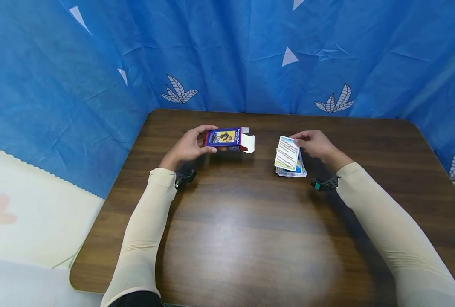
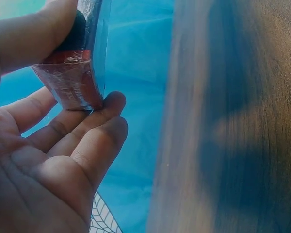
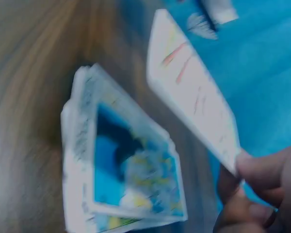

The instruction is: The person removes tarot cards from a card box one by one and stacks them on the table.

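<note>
My left hand [image 1: 189, 146] grips a blue and red card box [image 1: 224, 137] by its closed end, thumb on one side and fingers on the other. The white flaps [image 1: 248, 140] at the box's right end stand open. In the left wrist view the box's red end [image 2: 70, 82] shows between thumb and fingers. My right hand [image 1: 316, 146] pinches a single card [image 1: 287, 153] with red lines of text at its corner. Just below that card lies a loose stack of cards [image 3: 131, 165] on the table, its top card showing a blue and yellow picture.
The brown wooden table [image 1: 227, 238] reaches toward a blue curtain [image 1: 227, 55] hanging along its back edge. A cream cloth [image 1: 27, 204] with a flower print hangs at the left. Both wrists wear dark bands.
</note>
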`<state>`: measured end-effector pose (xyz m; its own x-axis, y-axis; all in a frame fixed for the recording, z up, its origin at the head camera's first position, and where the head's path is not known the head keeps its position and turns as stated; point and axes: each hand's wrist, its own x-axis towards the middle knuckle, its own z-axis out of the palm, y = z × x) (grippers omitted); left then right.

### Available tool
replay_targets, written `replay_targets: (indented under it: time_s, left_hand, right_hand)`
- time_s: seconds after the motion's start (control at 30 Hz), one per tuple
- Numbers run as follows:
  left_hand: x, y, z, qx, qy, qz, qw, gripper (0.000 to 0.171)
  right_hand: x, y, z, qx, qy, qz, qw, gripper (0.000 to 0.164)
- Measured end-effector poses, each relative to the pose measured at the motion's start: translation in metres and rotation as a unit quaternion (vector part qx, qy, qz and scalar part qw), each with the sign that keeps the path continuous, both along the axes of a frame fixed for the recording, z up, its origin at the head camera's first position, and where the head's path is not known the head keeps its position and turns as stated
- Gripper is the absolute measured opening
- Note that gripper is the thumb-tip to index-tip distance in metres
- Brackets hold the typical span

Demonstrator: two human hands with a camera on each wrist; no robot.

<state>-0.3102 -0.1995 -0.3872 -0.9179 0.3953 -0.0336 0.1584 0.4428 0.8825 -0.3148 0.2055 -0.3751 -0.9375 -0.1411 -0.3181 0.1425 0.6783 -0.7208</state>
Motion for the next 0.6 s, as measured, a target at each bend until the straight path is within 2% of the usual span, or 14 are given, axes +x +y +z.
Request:
replay_targets:
  time_s: [0.17,0.27,0.4,0.47,0.6]
  left_hand:
    - [0.001,0.001,-0.002,-0.004,0.000,-0.001,1.0000,0.066]
    - [-0.002,0.005,-0.006,-0.025,0.001,-0.007,0.9997,0.066]
    - [-0.006,0.007,-0.017,-0.097,0.017,-0.014,0.9951,0.066]
    - [-0.007,0.007,-0.025,-0.143,0.027,-0.014,0.9893,0.068]
    - [-0.004,0.004,-0.038,-0.211,0.026,-0.019,0.9770,0.085]
  right_hand:
    - [0.002,0.001,-0.017,0.098,0.052,0.031,0.993,0.025]
    - [0.001,0.000,-0.024,0.131,0.067,0.025,0.989,0.022]
    - [0.003,-0.005,-0.033,0.148,0.101,-0.005,0.984,0.016]
    - [0.005,-0.009,-0.038,0.146,0.122,-0.019,0.982,0.017]
    - [0.013,-0.015,-0.044,0.156,0.169,-0.019,0.973,0.028]
